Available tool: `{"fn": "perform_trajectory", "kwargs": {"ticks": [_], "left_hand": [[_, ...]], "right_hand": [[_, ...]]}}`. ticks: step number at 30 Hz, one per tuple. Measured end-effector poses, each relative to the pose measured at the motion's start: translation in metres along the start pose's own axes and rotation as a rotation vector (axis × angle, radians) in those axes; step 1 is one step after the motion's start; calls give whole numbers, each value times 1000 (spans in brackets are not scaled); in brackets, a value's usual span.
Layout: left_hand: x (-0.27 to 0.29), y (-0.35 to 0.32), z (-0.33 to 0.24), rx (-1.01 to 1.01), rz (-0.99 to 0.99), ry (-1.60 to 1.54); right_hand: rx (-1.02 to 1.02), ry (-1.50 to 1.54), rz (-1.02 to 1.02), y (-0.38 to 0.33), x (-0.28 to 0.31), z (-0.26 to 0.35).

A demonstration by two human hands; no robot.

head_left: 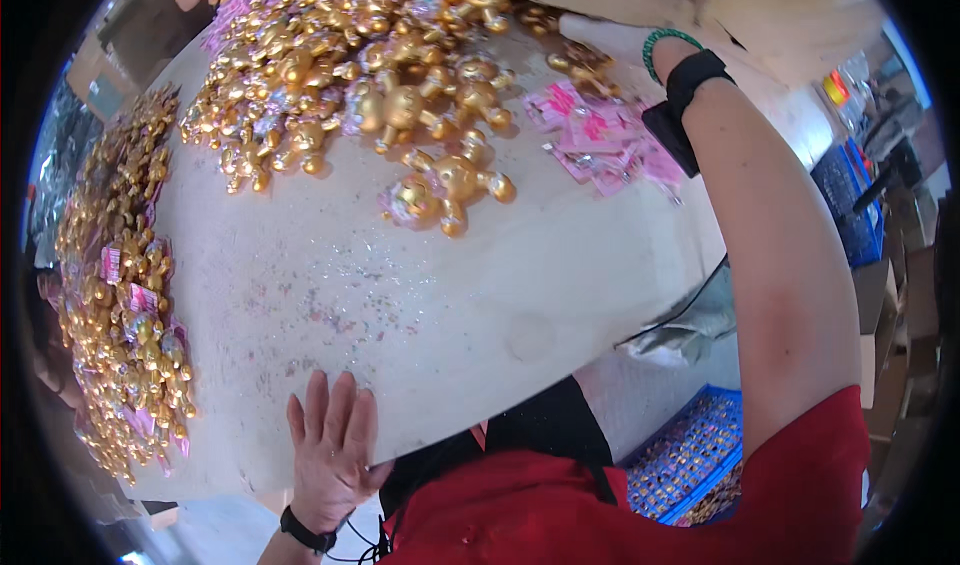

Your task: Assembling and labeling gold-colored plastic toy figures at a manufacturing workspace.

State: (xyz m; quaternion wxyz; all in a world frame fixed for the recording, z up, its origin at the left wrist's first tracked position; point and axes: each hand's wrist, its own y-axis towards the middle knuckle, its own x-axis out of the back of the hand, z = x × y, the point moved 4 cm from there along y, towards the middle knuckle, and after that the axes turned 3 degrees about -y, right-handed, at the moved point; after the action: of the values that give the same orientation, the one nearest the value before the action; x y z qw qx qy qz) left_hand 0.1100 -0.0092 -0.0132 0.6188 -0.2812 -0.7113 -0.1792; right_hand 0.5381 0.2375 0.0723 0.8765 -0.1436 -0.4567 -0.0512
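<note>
Left hand [337, 452]: open, palm down on the near edge of the table [530, 315], fingers spread slightly and pointing away from me, gripping nothing. Black band [308, 531] on that wrist. Loose glitter [360, 300] is scattered on the tabletop just beyond my fingertips.

Right arm [775, 205] is stretched to the far right of the table. Right hand: can't tell whether it's open or closed; past the green beaded bracelet [650, 55] I can't make it out among the pale sheet [610, 37] and brown cardboard [800, 15]. Black watch on that wrist too.

Pink packets [605, 145] lie in a loose pile on the table, just left of the watch.

Gold figures: large heap [330, 75] across the far side, many in clear wrap (some bits look pink or purple). Second heap [110, 355] runs down the left edge, pink tags mixed in. One gold figure [455, 180] lies at the near edge of the large heap, well apart from my left hand.

Blue crate [690, 455] sits below the table, right of me.
</note>
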Motion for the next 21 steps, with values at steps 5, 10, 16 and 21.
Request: {"fn": "perform_trajectory", "kwargs": {"ticks": [5,10,16,21], "left_hand": [[0,4,2,-39,18,30],[2,-1,2,-66,-1,18],[3,3,3,-53,25,-20],[7,4,2,-54,3,-56]], "right_hand": [[192,-161,-66,95,-8,-32],[-49,61,36,112,-29,-42],[52,-386,-63,125,-46,-11],[11,-775,-111,100,-70,37]]}}
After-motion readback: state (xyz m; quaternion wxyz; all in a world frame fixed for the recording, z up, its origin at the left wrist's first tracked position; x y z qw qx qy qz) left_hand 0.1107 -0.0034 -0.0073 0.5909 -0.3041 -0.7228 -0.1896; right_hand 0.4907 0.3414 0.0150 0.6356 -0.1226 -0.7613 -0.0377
